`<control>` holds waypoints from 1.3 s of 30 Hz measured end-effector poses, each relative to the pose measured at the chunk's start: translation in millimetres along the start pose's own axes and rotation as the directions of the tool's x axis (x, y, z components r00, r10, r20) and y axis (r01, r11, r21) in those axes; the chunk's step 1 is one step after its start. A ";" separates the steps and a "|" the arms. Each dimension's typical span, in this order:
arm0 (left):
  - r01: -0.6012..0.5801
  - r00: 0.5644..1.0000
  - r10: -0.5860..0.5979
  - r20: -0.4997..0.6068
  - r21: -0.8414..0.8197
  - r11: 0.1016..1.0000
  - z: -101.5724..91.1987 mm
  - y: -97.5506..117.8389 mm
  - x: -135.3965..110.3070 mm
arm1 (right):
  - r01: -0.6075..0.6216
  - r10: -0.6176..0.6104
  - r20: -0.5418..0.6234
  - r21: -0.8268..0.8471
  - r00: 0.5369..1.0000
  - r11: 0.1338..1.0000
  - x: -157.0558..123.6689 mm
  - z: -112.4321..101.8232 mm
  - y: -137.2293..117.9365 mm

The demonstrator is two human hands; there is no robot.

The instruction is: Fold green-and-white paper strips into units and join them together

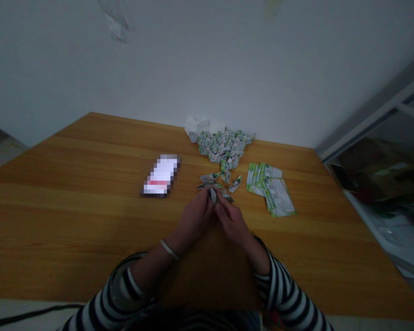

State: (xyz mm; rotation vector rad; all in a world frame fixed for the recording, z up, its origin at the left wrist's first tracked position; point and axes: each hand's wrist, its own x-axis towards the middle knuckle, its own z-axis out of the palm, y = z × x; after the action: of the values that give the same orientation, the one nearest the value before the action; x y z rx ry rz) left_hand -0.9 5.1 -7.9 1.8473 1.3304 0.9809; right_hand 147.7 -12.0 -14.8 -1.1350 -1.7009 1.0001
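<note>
Between my two hands, above the wooden table (106, 239), is a small folded piece of paper (213, 196). My left hand (195, 214) grips it from the left, its fingers closed. From the other side my right hand (232, 219) pinches it too, fingers bent inward. Just beyond my fingertips lie several loose folded paper pieces (234, 184), printed in green and white. Farther back, many such pieces are joined into a fan-shaped paper model (224, 145). Flat printed green-and-white paper sheets (278, 195) are stacked untidily to the right of my hands.
A phone (161, 175) with a blurred-out screen lies left of the folded pieces. White crumpled paper or tissue (196, 124) sits behind the model by the wall (207, 59). To the right of the table stands a shelf (393, 220) with dark items.
</note>
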 end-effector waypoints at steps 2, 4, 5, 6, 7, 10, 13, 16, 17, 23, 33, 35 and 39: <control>-0.009 1.000 0.006 0.020 0.130 0.991 -1.2 -1.0 -2.3 | 0.027 -0.032 -0.024 -0.171 0.999 0.985 1.5 -5.9 -3.0; -0.065 0.994 0.042 0.098 0.245 0.967 -1.4 0.8 -5.4 | 0.041 -0.072 -0.078 -0.350 0.994 0.936 2.0 -8.8 -5.5; -0.093 0.989 0.054 0.141 0.286 0.954 -1.1 2.6 -6.9 | 0.044 -0.090 -0.089 -0.419 0.992 0.907 1.9 -8.9 -6.3; -0.116 0.982 0.062 0.178 0.310 0.944 -0.3 4.6 -8.2 | 0.051 -0.103 -0.085 -0.470 0.991 0.881 1.7 -8.2 -6.8; -0.132 0.977 0.068 0.202 0.321 0.938 0.6 6.4 -9.1 | 0.060 -0.110 -0.070 -0.508 0.991 0.859 1.4 -7.1 -6.9; -0.188 0.963 0.113 0.245 0.309 0.932 3.9 10.0 -9.2 | 0.070 -0.104 -0.026 -0.585 0.994 0.808 0.2 -3.7 -6.0; -0.243 0.953 0.173 0.248 0.291 0.925 5.4 11.1 -6.8 | 0.056 -0.098 -0.036 -0.604 0.995 0.795 -1.3 -2.2 -5.3; -0.329 0.935 0.283 0.213 0.231 0.915 3.9 12.3 -5.4 | 0.057 -0.142 -0.109 -0.562 0.984 0.825 -3.3 -1.2 -5.3; -0.349 0.930 0.309 0.201 0.206 0.914 3.1 12.7 -5.5 | 0.058 -0.160 -0.142 -0.543 0.977 0.838 -3.9 -0.9 -5.3; -0.101 0.990 0.116 0.081 -0.163 0.981 1.3 6.9 -4.3 | 0.032 -0.066 -0.250 -0.138 0.966 0.990 -2.3 -7.1 -0.8; 0.114 0.977 -0.016 0.211 -0.461 0.880 -16.1 0.7 11.7 | 0.018 -0.023 0.039 0.122 0.999 0.992 6.0 -40.4 0.4; 0.188 0.957 -0.041 0.288 -0.506 0.842 -17.9 2.5 10.4 | 0.043 -0.049 0.062 0.092 0.997 0.995 5.5 -46.4 -0.5; 0.308 0.917 -0.073 0.393 -0.579 0.755 -19.3 1.7 8.7 | 0.060 -0.070 0.118 0.091 0.990 0.994 6.1 -56.6 -2.3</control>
State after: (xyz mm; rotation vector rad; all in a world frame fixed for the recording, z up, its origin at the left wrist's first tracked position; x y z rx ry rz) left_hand -14.9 14.5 5.1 1.2493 0.8087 0.8055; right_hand 198.2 2.3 7.3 -0.9735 -1.7606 1.1104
